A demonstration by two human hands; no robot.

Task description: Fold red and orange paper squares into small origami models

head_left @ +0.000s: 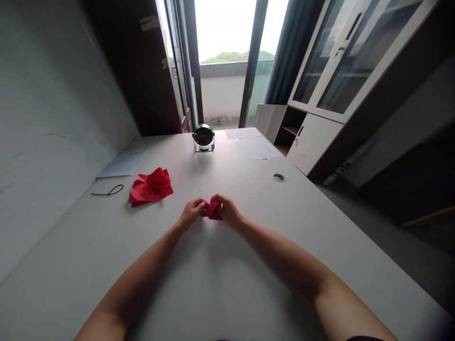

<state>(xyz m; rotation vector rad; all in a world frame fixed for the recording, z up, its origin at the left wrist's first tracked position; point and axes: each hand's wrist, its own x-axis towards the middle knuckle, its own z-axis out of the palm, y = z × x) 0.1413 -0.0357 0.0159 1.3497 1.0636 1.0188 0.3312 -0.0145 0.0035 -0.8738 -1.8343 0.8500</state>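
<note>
A small piece of folded red paper [214, 211] is held between my two hands, just above the white table. My left hand [194, 210] pinches its left edge with thumb and fingers. Curled around the right side, my right hand [226, 209] grips the same paper, with some fingertips hidden by it. To the left lies a stack of creased red paper sheets [151, 187], apart from both hands.
On the white table [227, 279] a round black-and-silver device [204, 138] stands at the far end. White papers [261, 148] lie far right, more papers [121, 164] by the left wall. A black cable tie [108, 192] and a cable hole [279, 177] are nearer.
</note>
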